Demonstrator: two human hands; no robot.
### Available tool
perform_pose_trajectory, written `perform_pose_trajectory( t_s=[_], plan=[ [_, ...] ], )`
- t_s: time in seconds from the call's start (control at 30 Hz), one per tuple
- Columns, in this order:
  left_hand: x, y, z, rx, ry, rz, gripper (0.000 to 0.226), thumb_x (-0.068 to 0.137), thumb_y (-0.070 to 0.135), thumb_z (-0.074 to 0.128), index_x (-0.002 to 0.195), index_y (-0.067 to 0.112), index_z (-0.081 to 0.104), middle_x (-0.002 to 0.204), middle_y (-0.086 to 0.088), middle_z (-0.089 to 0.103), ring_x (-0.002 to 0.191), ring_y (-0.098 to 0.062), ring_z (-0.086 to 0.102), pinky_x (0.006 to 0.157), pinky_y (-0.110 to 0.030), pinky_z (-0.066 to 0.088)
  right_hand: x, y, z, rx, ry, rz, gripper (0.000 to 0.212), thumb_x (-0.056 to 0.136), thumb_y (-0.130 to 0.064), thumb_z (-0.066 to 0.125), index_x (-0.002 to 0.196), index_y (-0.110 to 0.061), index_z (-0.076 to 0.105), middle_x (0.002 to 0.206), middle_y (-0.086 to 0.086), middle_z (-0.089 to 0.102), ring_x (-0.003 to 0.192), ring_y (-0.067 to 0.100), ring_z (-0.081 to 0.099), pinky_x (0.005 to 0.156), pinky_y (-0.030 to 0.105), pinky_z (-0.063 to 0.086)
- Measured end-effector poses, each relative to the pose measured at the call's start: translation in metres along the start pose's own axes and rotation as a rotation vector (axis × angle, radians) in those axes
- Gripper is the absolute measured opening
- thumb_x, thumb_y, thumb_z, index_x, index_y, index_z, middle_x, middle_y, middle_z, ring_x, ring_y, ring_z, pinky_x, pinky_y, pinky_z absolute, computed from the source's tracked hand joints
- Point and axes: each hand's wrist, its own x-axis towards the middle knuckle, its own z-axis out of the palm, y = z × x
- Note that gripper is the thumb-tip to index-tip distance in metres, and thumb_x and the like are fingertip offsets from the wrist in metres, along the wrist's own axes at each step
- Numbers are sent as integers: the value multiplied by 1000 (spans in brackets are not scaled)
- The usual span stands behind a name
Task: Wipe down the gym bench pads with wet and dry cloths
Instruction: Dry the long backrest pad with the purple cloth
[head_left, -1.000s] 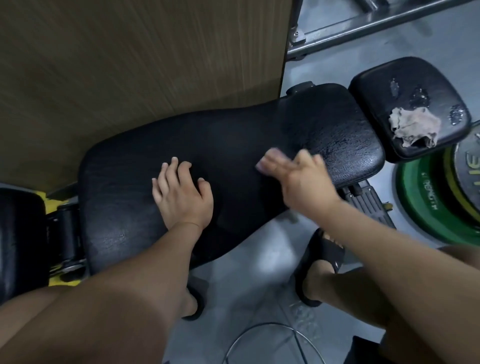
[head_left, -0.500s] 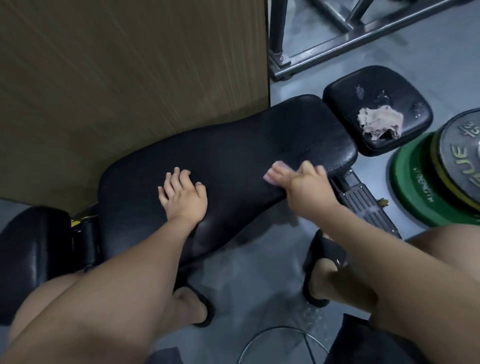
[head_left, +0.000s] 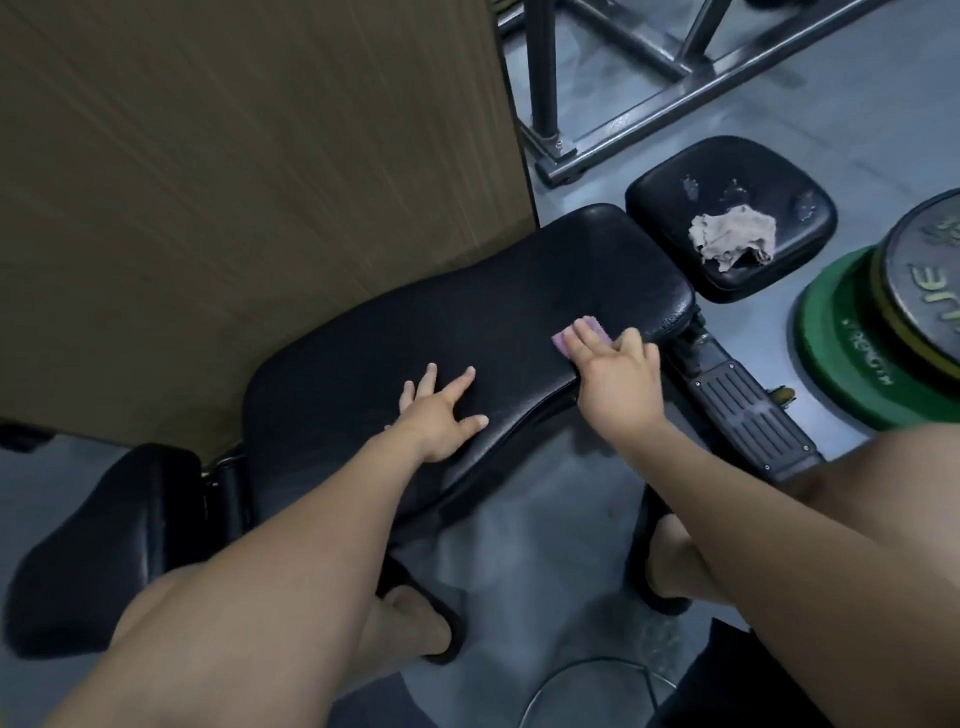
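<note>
Under right hand (head_left: 616, 382), pink cloth (head_left: 595, 329)

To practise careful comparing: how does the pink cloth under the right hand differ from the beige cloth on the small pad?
Colour: the pink cloth is lilac-pink; the beige cloth is pale grey-beige.
Pose: the pink cloth lies pressed under the right hand; the beige cloth sits crumpled, untouched.
Place: the pink cloth is on the long pad; the beige cloth on the small pad.
Both rest on black padding.

The right hand (head_left: 615, 382) hides most of the pink cloth (head_left: 594, 328).
</note>
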Motion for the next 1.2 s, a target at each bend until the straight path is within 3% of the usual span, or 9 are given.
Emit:
perform_pose_trajectory(
  t_s=[0.1,0.2,0.27,0.33,0.47,0.7,0.97,1.07,1.2],
  plan=[
    [-2,6,-2,73,-47,-19,77,97,58,53,152,59,-2,166,7,-25,152,-35,-20,122,-62,11,-18,-20,13,86,-22,-80,56,84,-11,66,136,-31,61,149,-11,54,92,27,50,75,36,37],
    [-3,13,-11,112,-106,-34,81,99,56,53,154,55,-6,165,2,-27,151,-39,-20,124,-54,6,-35,-40,23,111,-109,-338,58,84,-11,64,137,-35,59,152,-9,51,100,24,56,77,35,37],
    [-2,15,-13,126,-123,-42,83,99,54,54,154,54,-8,164,2,-28,151,-39,-22,123,-53,7,-33,-34,21,70,-94,-409,56,84,-13,54,134,-35,61,149,-10,55,93,23,56,77,36,39],
    [-1,15,-11,111,-117,-45,83,100,50,55,154,54,-7,164,3,-29,150,-38,-24,123,-54,11,-20,-15,14,46,-39,-291,59,82,-18,40,133,-39,62,147,-11,56,89,23,50,77,35,34],
    [1,14,-8,83,-113,-37,84,101,44,57,154,54,-8,163,3,-32,149,-37,-27,122,-53,16,-6,15,12,52,-5,17,68,81,-6,56,144,-31,55,154,-13,48,92,27,44,79,37,33],
    [6,19,-8,89,-102,-56,88,100,41,59,153,55,-10,163,1,-31,149,-40,-26,122,-54,14,-34,5,18,60,-34,-356,76,71,-5,68,142,-31,58,152,-10,52,83,23,48,74,34,38],
    [10,22,-5,83,-98,-81,90,101,37,59,153,54,-12,162,0,-34,148,-41,-28,121,-55,16,-10,35,7,55,-28,49,73,84,-1,51,149,-33,48,160,-10,40,91,28,41,80,36,29],
    [11,24,-7,88,-98,-80,91,100,37,60,153,54,-13,163,0,-33,148,-42,-27,121,-55,15,-33,-2,17,98,-85,-248,71,81,-5,44,146,-33,51,160,-2,42,92,27,46,73,34,32],
    [10,24,-6,96,-96,-82,92,100,38,60,153,54,-13,163,1,-33,149,-41,-27,121,-55,15,-50,-21,26,132,-53,-492,72,75,-5,72,142,-26,58,152,-5,52,88,24,53,73,33,41]
  ],
)
